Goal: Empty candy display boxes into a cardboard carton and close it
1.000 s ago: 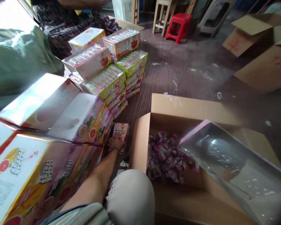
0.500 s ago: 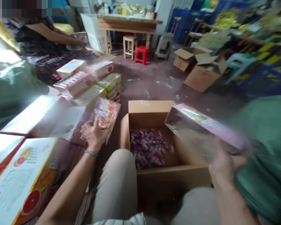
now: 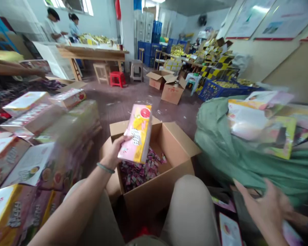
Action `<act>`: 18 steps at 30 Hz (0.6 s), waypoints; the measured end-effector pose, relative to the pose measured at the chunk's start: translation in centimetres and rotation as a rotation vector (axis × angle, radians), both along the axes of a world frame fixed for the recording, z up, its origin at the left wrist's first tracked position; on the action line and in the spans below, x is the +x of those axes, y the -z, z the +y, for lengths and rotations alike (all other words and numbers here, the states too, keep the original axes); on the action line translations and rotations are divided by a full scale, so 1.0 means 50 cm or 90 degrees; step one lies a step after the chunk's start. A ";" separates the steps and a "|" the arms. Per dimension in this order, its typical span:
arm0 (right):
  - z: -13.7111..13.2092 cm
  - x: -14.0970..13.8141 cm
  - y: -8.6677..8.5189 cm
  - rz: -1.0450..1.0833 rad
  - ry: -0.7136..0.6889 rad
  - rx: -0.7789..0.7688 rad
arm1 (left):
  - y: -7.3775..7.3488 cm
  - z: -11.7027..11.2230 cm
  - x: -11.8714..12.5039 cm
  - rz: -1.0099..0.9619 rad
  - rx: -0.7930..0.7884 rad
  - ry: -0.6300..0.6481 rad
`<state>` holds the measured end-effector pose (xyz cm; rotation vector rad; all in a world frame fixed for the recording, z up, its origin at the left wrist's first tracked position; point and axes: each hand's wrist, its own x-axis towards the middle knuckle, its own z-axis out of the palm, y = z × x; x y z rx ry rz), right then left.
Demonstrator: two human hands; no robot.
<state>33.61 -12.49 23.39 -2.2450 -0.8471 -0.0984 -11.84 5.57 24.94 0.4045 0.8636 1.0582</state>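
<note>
My left hand (image 3: pixel 116 150) grips a pink and yellow fruit-printed carton (image 3: pixel 137 133), held upright above an open cardboard box (image 3: pixel 156 194) between my knees. The box holds a heap of small purple wrapped candies (image 3: pixel 137 171). My right hand (image 3: pixel 265 205) is low at the right with its fingers spread and nothing in them, just below a green sack (image 3: pixel 236 160) and above flat printed cartons (image 3: pixel 228 229) on the floor.
Stacks of fruit-printed cartons (image 3: pixel 36 116) fill the left side, where another person's arm (image 3: pixel 12 68) reaches in. More flat cartons (image 3: pixel 261 123) lie on the green sack. Further back stand open cardboard boxes (image 3: pixel 166 85), stools, a wooden table and two people.
My left hand has lifted the small carton from the floor by the stacks to above the candy box. My right hand has let go of the silvery-lined carton and now hangs empty. My view has tilted up.
</note>
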 end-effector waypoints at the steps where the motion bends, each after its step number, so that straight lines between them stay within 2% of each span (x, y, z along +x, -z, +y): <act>1: 0.040 -0.040 0.000 0.096 -0.059 0.012 | 0.016 -0.003 0.014 -0.020 -0.022 0.043; 3: 0.138 -0.140 -0.003 0.389 -0.225 0.099 | 0.042 -0.013 0.034 -0.064 -0.030 0.123; 5: 0.238 -0.252 -0.006 0.639 -0.378 0.093 | 0.061 -0.020 0.045 -0.115 -0.001 0.201; 7: 0.316 -0.354 -0.006 0.820 -0.574 0.044 | 0.076 -0.019 0.044 -0.159 0.028 0.255; 9: 0.365 -0.431 0.000 0.922 -0.692 0.044 | 0.089 -0.009 0.035 -0.172 0.043 0.240; 11: 0.387 -0.475 0.011 0.980 -0.734 0.054 | 0.102 0.008 0.024 -0.145 0.042 0.165; 13: 0.397 -0.491 0.023 1.016 -0.739 0.050 | 0.112 0.025 0.016 -0.111 0.018 0.098; 18: 0.427 -0.486 0.036 1.075 -0.700 -0.008 | 0.113 0.047 0.021 -0.113 -0.070 0.091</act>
